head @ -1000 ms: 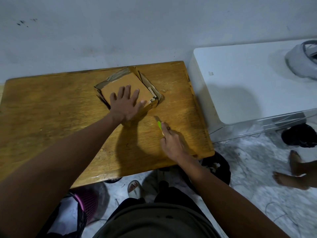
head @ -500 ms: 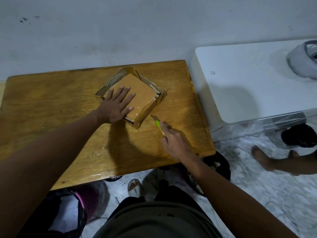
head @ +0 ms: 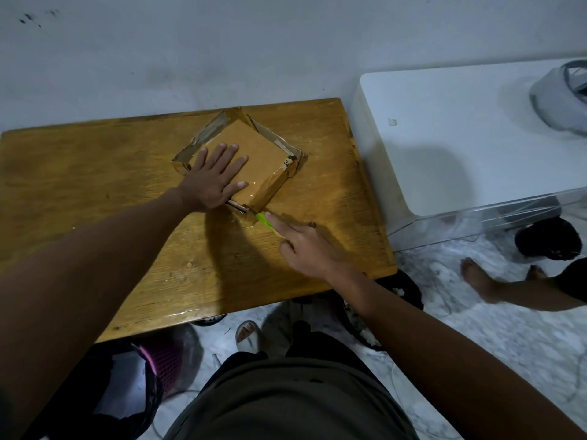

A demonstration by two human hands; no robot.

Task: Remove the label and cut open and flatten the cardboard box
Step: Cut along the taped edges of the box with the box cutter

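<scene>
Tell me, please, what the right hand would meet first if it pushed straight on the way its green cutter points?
Probably the near corner of the taped brown cardboard box, which the right hand's green cutter already appears to reach.

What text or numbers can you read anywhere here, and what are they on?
"34": black digits, turned sideways, on a pale scrap at the right corner of the box. Anything after them is cut off by the edge.
Small pale mark on the white unit: too small to read.
Nothing else legible.
</scene>
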